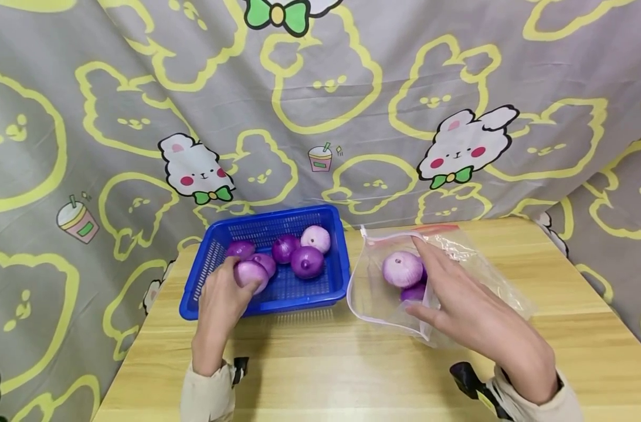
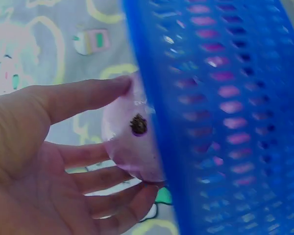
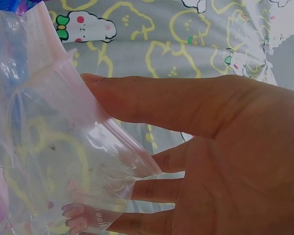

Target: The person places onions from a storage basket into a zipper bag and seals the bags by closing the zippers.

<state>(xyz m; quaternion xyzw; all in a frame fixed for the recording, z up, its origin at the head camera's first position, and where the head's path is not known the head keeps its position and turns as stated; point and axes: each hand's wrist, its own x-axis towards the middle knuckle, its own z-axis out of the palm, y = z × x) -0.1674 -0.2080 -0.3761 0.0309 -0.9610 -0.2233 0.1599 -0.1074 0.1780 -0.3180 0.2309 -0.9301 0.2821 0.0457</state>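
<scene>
A pale purple onion (image 1: 251, 276) is gripped by my left hand (image 1: 222, 296) over the near left rim of the blue basket (image 1: 338, 246). In the left wrist view, thumb and fingers curve round that onion (image 2: 130, 129), and the basket wall hides part of it. My right hand (image 1: 465, 302) is at the mouth of a clear zip bag (image 1: 370, 302), its fingers extended and its thumb apart from them. Inside the bag lie a light onion (image 1: 402, 268) and darker purple ones. The right wrist view has the fingers partly behind the plastic bag (image 3: 54, 122).
Several more onions sit in the basket, among them a dark one (image 1: 307, 262) and a whitish one (image 1: 316, 239). Basket and bag stand side by side on the wooden table (image 1: 320, 363). A grey patterned curtain (image 1: 352, 117) hangs behind.
</scene>
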